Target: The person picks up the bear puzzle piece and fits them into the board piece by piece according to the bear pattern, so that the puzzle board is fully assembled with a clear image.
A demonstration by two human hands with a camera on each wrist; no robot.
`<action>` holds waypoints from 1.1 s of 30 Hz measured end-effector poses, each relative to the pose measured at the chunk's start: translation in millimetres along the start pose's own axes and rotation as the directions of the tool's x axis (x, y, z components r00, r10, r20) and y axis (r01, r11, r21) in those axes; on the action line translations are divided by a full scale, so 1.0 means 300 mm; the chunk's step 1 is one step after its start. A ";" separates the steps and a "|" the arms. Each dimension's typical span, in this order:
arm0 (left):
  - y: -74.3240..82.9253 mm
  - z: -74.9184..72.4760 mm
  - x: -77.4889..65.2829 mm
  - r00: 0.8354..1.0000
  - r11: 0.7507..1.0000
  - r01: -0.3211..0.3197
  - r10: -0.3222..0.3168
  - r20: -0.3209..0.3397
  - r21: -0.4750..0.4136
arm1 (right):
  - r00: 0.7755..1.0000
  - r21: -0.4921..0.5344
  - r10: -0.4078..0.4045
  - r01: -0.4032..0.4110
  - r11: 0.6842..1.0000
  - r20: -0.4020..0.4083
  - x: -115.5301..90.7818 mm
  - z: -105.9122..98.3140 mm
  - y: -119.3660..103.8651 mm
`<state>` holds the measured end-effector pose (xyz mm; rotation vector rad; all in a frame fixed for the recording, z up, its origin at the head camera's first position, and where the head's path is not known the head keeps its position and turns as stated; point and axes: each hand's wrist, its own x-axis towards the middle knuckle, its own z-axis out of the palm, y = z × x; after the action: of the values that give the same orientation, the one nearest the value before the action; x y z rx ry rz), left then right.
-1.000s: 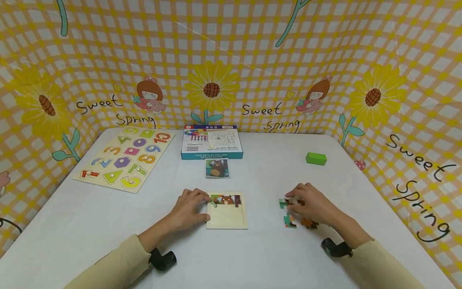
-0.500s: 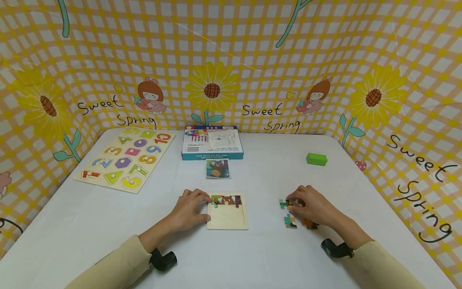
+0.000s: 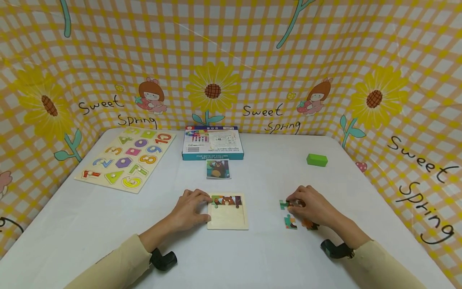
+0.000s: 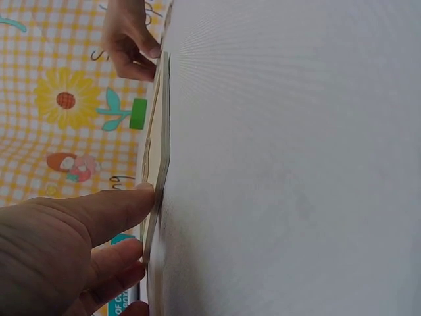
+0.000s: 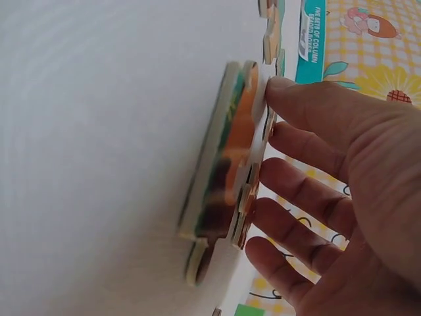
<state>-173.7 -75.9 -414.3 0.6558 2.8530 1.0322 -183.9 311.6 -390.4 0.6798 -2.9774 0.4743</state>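
My left hand [image 3: 189, 210] rests at the left edge of a square wooden puzzle tray [image 3: 246, 218], its thumb [image 4: 135, 204] touching the rim. Joined pieces showing a bear's head [image 3: 227, 200] fill the tray's top row; bare wood shows below. My right hand [image 3: 312, 205] is over the loose pieces to the right, pinching a puzzle piece [image 5: 268, 118] between thumb and index finger, low over the table. That piece is mostly covered by the fingers. Nearer me lie a teal and orange piece [image 3: 290, 222] and a brown one [image 3: 310, 224].
Behind the tray lies a bear picture card [image 3: 218, 169], against a flat box [image 3: 213, 156]. A number-and-shape board [image 3: 124, 160] is at the back left, a green block [image 3: 317, 160] at the back right. Patterned cloth [image 3: 231, 52] rises around the white table [image 3: 231, 261].
My right hand's thumb and index finger have come together on a piece and its fingers have dropped slightly. The left hand has stayed at the tray.
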 end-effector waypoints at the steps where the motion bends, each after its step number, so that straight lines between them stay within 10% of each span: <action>1: 0.000 0.000 0.000 1.000 1.000 -0.001 0.001 0.001 0.000 | 1.000 -0.001 -0.001 0.001 1.000 -0.001 -0.001 0.001 0.000; 33: 0.005 -0.002 0.000 1.000 1.000 0.009 -0.009 0.006 -0.001 | 0.993 -0.003 -0.106 0.106 0.994 -0.058 0.082 0.031 -0.226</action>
<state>-173.3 -75.2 -412.8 0.6438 2.8476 1.0291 -176.7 240.3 -377.2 0.8045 -2.8695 0.4781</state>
